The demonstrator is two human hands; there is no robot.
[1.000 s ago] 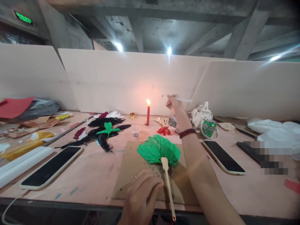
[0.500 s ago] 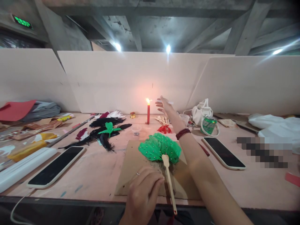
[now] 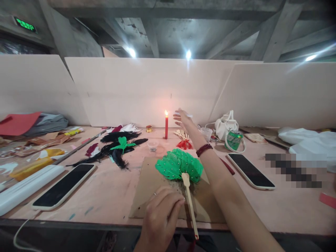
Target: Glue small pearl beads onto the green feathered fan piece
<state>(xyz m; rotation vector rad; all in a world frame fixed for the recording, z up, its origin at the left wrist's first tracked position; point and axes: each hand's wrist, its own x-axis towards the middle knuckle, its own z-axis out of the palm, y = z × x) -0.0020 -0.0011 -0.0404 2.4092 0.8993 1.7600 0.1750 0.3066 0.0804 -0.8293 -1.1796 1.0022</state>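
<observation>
My right hand (image 3: 183,118) reaches to the back of the table, just right of the lit red candle (image 3: 166,127). Its fingers are closed round a thin translucent white stick (image 3: 189,115), like a glue stick, held level near the flame. A green feather fan (image 3: 174,164) with small shiny beads lies on a cardboard sheet (image 3: 147,182). Its pale handle (image 3: 191,206) points towards me and over the table edge. Left of that handle, my left hand (image 3: 162,210) rests on the cardboard, fingers curled and together; nothing shows in it.
Black feathers (image 3: 120,136) with a green one lie to the left. Phones (image 3: 65,185) flank the cardboard, the second phone (image 3: 250,171) at right. Further back stand a green can (image 3: 234,140), a white bag (image 3: 226,122) and a small clear cup (image 3: 206,133). White boards (image 3: 147,84) close off the back.
My right hand and the stick have shifted slightly left. The flame looks smaller and more upright. My left hand and the fan stay put.
</observation>
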